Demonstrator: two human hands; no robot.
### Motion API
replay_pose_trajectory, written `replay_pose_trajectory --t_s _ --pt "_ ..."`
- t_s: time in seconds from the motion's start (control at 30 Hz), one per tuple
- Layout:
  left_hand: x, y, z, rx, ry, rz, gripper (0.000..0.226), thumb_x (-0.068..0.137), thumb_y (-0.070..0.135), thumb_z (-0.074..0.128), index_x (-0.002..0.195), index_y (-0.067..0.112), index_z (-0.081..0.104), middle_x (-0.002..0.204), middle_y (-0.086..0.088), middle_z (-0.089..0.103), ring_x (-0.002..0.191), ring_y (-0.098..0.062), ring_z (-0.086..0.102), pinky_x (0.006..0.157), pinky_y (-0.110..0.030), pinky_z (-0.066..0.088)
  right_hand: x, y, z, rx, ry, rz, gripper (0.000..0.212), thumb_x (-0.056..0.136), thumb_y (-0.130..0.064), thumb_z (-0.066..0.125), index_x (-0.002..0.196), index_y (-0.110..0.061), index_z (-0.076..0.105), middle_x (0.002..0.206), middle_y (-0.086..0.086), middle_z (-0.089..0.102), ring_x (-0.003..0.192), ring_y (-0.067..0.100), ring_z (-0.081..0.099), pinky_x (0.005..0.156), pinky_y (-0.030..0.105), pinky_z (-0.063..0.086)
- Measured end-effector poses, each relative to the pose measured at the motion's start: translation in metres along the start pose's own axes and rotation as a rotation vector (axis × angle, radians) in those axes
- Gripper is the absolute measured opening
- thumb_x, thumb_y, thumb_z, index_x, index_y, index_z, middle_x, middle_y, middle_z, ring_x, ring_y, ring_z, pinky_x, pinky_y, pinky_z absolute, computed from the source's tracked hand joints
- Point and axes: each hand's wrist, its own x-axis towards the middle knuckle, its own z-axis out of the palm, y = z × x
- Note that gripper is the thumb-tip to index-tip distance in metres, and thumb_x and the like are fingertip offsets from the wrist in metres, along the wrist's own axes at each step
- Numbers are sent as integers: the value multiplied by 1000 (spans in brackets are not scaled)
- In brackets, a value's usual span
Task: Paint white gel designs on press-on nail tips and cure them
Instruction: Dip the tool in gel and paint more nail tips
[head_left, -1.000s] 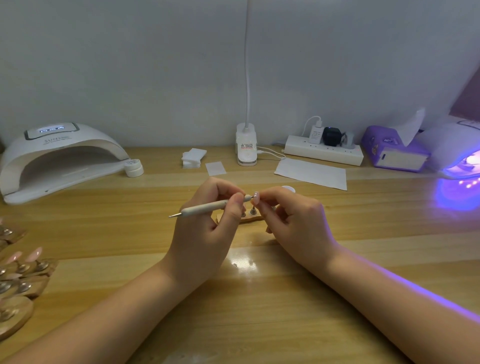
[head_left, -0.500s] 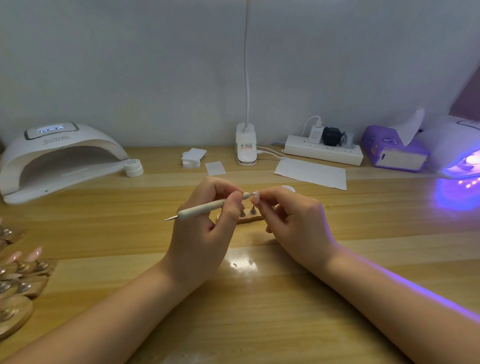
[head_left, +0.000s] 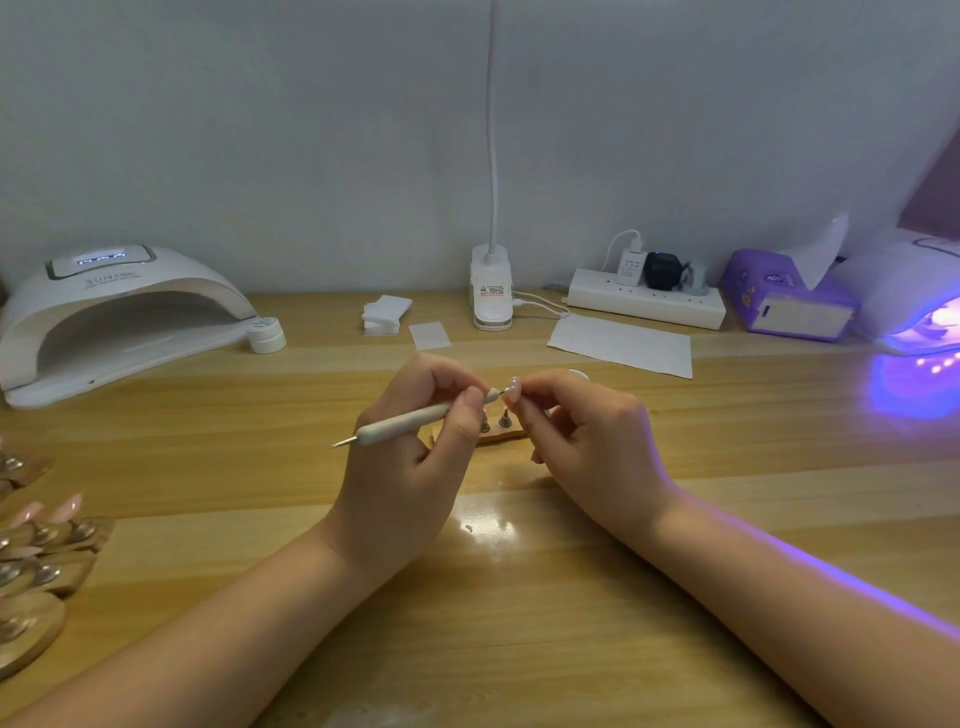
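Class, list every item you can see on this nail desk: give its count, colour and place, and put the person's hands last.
Nail lamp: one, white, unlit inside, far left.
Lit nail lamp: one, white, glowing purple, far right.
Gel pot: one, white, beside the left lamp.
Wipe stack: one, white, back centre.
Desk lamp base: one, white, back centre.
Power strip: one, white, with plugs, back right.
Paper sheet: one, white, in front of the strip.
Tissue box: one, purple, back right.
Wooden stand: one, tan, behind the hands.
Nail tip holders: several, wood with pink tips, left edge.
Dotting pen: one, white, in the left hand.
Nail tip: one, pale, pinched by the right hand.
Left hand: grips the pen.
Right hand: pinches the tip.
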Motion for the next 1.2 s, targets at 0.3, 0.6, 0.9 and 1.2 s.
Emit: replay_pose_trajectory --t_s 0.3,0.6,0.9,1.2 --pt "-1 -2 0 4 -13 5 15 88 22 50 88 9 59 79 -7 63 72 -17 62 63 -32 52 0 2 1 -10 5 -8 10 88 -5 68 97 -7 71 86 -19 59 62 -1 58 54 26 53" --pt "-1 -2 1 24 -23 -5 17 88 23 50 89 9 59 80 -5 63 73 -16 62 64 -36 52 -1 2 0 -9 -11 -6 11 88 -5 68 98 -6 71 87 -18 59 66 -8 55 57 26 54" --pt "0 0 0 26 -7 14 15 88 22 50 89 10 59 78 -4 63 73 -14 62 64 -26 50 0 2 0 1 -8 -12 10 88 -6 67 98 -7 71 85 -17 60 59 9 63 55 31 54" --pt "2 2 -2 -38 138 9 10 91 23 48 95 17 55 81 -4 60 73 -16 61 66 -21 52 -2 8 1 100 6 47 10 91 -10 65 100 -8 68 78 -8 66 57 10 66 52 32 54"
